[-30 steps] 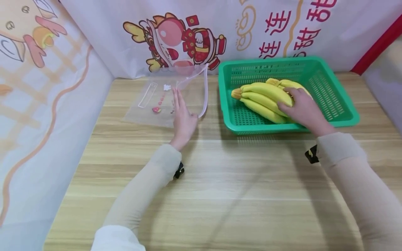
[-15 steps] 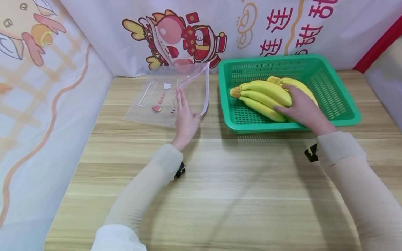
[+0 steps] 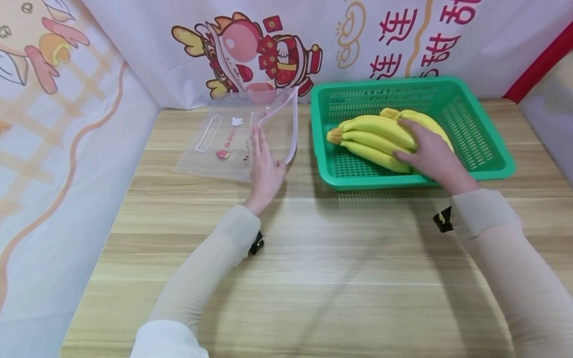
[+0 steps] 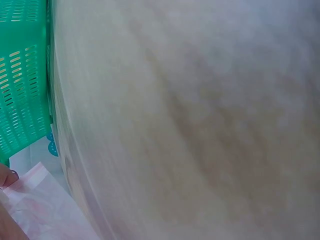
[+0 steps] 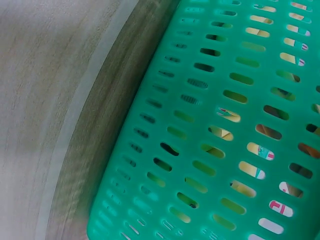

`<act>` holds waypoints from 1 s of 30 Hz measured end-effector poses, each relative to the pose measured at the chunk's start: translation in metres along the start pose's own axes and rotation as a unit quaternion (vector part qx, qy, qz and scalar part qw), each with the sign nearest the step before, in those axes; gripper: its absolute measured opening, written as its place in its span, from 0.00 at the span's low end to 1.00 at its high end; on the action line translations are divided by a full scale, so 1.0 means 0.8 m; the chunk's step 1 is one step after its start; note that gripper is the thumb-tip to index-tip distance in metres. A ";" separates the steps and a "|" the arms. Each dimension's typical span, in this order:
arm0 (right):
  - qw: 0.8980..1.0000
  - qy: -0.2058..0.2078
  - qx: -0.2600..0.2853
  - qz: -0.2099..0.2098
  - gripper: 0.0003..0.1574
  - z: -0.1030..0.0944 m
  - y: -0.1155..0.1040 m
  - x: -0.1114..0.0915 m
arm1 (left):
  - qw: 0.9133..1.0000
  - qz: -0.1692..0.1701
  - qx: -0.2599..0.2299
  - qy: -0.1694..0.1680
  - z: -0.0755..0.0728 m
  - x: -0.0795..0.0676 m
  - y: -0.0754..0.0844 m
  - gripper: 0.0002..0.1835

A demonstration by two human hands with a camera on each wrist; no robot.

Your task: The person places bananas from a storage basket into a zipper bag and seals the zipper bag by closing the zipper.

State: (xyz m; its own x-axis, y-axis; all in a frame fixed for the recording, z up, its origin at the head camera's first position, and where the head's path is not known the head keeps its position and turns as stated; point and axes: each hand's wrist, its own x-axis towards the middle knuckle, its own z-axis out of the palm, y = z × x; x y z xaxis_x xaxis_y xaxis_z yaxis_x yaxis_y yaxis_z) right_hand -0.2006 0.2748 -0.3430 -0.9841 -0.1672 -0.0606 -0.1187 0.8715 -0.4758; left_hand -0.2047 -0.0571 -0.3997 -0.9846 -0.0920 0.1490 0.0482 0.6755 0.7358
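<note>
My left hand (image 3: 266, 171) lies on a clear zip bag (image 3: 201, 161) with strawberry prints, its fingers straight and its thumb by the bag's pale pink open edge. In the left wrist view, part of the hand (image 4: 7, 177) shows at the bag's edge (image 4: 47, 207). To the right, my right hand (image 3: 431, 151) reaches into a green basket (image 3: 380, 184). Its thumb and fingers curl round a bunch of yellow bananas (image 3: 376, 132), whose stem points left. Behind it lies another bunch (image 3: 425, 122), partly hidden by that hand. The basket wall (image 5: 200, 130) covers most of the right wrist view.
The wooden table (image 3: 313, 268) stretches in front of the bag and basket. A white printed cloth (image 3: 349, 49) hangs right behind them, and another patterned cloth (image 3: 89, 174) borders the table's left side.
My left hand has shifted slightly right along the bag, near its open edge. My right hand keeps its hold on the bananas, which sit marginally further left in the basket.
</note>
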 end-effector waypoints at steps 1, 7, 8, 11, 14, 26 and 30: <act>1.000 0.002 0.001 -0.002 0.48 0.000 -0.001 0.000 | 1.000 0.001 0.001 0.002 0.000 0.000 0.000 0.54; 1.000 0.008 0.002 -0.001 0.47 -0.001 -0.003 -0.001 | 1.000 0.014 0.002 0.007 -0.004 0.000 -0.002 0.50; 1.000 0.008 0.004 0.001 0.47 -0.001 -0.003 -0.001 | 1.000 0.018 -0.002 0.006 -0.004 0.000 -0.002 0.49; 1.000 0.014 0.007 0.006 0.47 -0.002 -0.003 -0.002 | 0.999 0.029 -0.018 0.000 -0.006 -0.001 -0.002 0.46; 1.000 0.020 0.007 0.007 0.46 -0.001 -0.004 -0.003 | 0.999 0.035 -0.030 -0.008 -0.007 -0.001 -0.002 0.42; 0.999 0.043 -0.009 -0.009 0.45 0.002 -0.002 -0.006 | 0.999 -0.002 -0.040 -0.016 -0.013 -0.002 0.003 0.46; 0.998 0.060 -0.016 -0.024 0.44 0.001 -0.004 -0.009 | 0.999 -0.004 -0.044 -0.014 -0.020 -0.001 0.005 0.48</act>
State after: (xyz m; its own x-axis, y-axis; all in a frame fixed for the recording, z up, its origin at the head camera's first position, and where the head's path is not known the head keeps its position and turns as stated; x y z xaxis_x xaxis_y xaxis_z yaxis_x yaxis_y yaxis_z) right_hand -0.1930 0.2727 -0.3419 -0.9856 -0.1544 0.0690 -0.1689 0.8780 -0.4479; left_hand -0.2013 -0.0660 -0.3860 -0.9893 -0.0756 0.1251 0.0538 0.6070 0.7929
